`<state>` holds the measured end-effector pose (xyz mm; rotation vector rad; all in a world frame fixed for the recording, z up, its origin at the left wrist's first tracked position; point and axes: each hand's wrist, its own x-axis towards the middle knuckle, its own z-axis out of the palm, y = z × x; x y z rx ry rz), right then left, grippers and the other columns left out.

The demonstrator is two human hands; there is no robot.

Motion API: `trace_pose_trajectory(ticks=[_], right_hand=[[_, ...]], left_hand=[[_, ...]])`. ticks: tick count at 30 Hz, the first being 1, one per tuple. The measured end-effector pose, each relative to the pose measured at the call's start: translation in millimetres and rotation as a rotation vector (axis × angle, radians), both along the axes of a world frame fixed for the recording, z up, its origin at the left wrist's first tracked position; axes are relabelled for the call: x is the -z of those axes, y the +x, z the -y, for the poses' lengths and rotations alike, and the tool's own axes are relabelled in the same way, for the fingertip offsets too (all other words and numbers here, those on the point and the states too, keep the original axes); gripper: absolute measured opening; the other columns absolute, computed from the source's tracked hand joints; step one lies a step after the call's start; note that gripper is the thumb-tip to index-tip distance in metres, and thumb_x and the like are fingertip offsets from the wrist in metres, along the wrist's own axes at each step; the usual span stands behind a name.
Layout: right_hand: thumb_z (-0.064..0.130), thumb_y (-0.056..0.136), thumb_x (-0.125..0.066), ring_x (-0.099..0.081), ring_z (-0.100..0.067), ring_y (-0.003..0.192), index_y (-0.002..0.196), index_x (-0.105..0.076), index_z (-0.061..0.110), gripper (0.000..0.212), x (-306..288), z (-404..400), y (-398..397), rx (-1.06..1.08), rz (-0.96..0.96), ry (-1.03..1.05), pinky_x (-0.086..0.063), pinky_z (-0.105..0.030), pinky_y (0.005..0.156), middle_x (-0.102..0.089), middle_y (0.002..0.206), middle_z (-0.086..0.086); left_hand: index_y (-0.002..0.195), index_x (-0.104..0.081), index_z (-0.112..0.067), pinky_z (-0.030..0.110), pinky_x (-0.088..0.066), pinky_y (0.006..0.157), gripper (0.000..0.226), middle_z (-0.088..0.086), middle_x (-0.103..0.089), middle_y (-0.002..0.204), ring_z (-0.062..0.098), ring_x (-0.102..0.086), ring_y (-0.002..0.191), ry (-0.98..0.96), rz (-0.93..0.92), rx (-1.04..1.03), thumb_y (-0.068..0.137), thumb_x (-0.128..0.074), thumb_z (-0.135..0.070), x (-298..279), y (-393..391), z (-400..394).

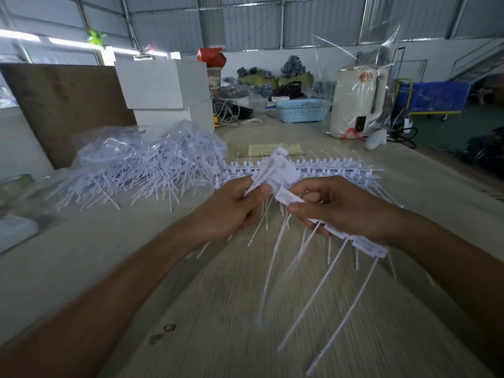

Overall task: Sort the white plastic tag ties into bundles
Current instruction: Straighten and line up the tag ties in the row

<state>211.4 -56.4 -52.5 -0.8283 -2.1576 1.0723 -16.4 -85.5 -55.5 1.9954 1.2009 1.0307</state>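
No text is proving legible anywhere on the worktable. Grey print is showing on the flat heads of the tag ties (283, 198) that the right hand (346, 211) is pinching, but it is blurring beyond reading. A red-orange mark is sitting on the white kettle (354, 105) under plastic wrap, its characters too small to read.
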Motion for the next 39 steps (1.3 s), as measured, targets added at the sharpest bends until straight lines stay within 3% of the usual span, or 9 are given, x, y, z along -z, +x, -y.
trace_pose_trajectory(ticks=[5,7,13,18,22,26,30,35,39], right_hand=[[0.015,0.1,-0.057,-0.053,-0.014,0.053,0.087,-0.07,0.014,0.018,-5.2,4.6,5.0,-0.011,0.083,0.001,-0.043,-0.027,0.053,-0.057,0.062,-0.001],[0.011,0.101,-0.054,-0.055,-0.015,0.06,0.097,-0.069,0.011,0.016,-5.7,7.0,1.5,-0.012,0.085,-0.01,-0.045,-0.029,0.058,-0.06,0.067,0.001],[0.001,0.096,-0.061,-0.06,-0.019,0.061,0.112,-0.062,0.007,0.017,-1.7,14.8,-17.7,0.037,-0.085,-0.047,-0.05,-0.028,0.057,-0.066,0.074,-0.002],[0.004,0.09,-0.068,-0.065,-0.025,0.063,0.12,-0.049,0.012,0.036,0.6,17.8,-24.4,0.06,-0.193,-0.154,-0.054,-0.028,0.055,-0.066,0.085,-0.025],[0.021,0.092,-0.068,-0.069,-0.03,0.064,0.109,-0.06,0.007,0.024,3.1,17.4,-23.9,0.129,-0.103,-0.212,-0.06,-0.042,0.056,-0.07,0.077,-0.015],[0.024,0.098,-0.063,-0.059,-0.015,0.045,0.088,-0.071,0.003,0.025,3.5,17.3,-24.6,0.142,0.02,0.037,-0.049,-0.026,0.046,-0.064,0.058,-0.004],[0.024,0.095,-0.067,-0.051,-0.019,0.049,0.076,-0.069,0.008,0.026,5.2,19.7,-29.4,0.224,0.131,0.454,-0.039,-0.031,0.053,-0.058,0.058,-0.009],[0.021,0.094,-0.062,-0.049,-0.019,0.05,0.07,-0.058,0.015,0.025,4.8,27.6,-28.7,0.29,0.368,0.834,-0.044,-0.033,0.05,-0.051,0.059,0.002],[0.029,0.099,-0.055,-0.057,-0.027,0.055,0.08,-0.058,0.018,0.022,2.6,28.9,-28.4,0.343,0.467,0.978,-0.046,-0.035,0.052,-0.055,0.068,0.001]], left_hand=[[0.077,-0.046,-0.022,0.018,-0.025,0.04,0.032,-0.011,-0.033,0.054,0.005,-0.027,0.043,-0.071,0.077,-0.096,0.104,-0.044,-0.04,-2.6,-15.1,-1.5],[0.078,-0.053,-0.02,0.017,-0.027,0.041,0.034,-0.012,-0.037,0.052,0.004,-0.031,0.042,-0.062,0.088,-0.131,0.102,-0.047,-0.043,-0.3,-10.7,-1.7],[0.065,-0.068,-0.049,0.006,-0.031,0.042,0.039,-0.019,-0.053,0.046,-0.006,-0.047,0.041,0.026,0.129,-0.118,0.1,-0.053,-0.041,5.3,11.1,2.5],[0.065,-0.068,-0.033,0.002,-0.032,0.044,0.04,-0.022,-0.057,0.048,-0.01,-0.053,0.044,0.06,0.135,-0.074,0.102,-0.056,-0.023,3.6,14.0,7.9],[0.064,-0.069,-0.021,0.006,-0.035,0.045,0.04,-0.018,-0.055,0.047,-0.006,-0.05,0.043,0.054,0.187,-0.146,0.101,-0.057,-0.026,2.6,11.6,5.2],[0.078,-0.063,0.004,0.018,-0.037,0.052,0.042,-0.003,-0.053,0.057,0.007,-0.049,0.052,0.024,0.152,-0.223,0.098,-0.061,-0.033,1.6,9.2,1.0],[0.085,-0.061,0.011,0.028,-0.035,0.06,0.047,0.019,-0.049,0.064,0.015,-0.047,0.059,-0.005,0.152,-0.218,0.098,-0.06,-0.034,-1.1,7.0,1.6],[0.065,-0.053,-0.011,0.022,-0.029,0.048,0.04,0.001,-0.04,0.053,0.01,-0.037,0.045,-0.03,0.102,-0.257,0.097,-0.062,-0.033,0.9,7.3,1.9],[0.077,-0.059,0.006,0.027,-0.035,0.056,0.047,0.016,-0.05,0.06,0.015,-0.046,0.051,-0.007,0.123,-0.237,0.098,-0.061,-0.036,0.3,3.2,-1.0]])
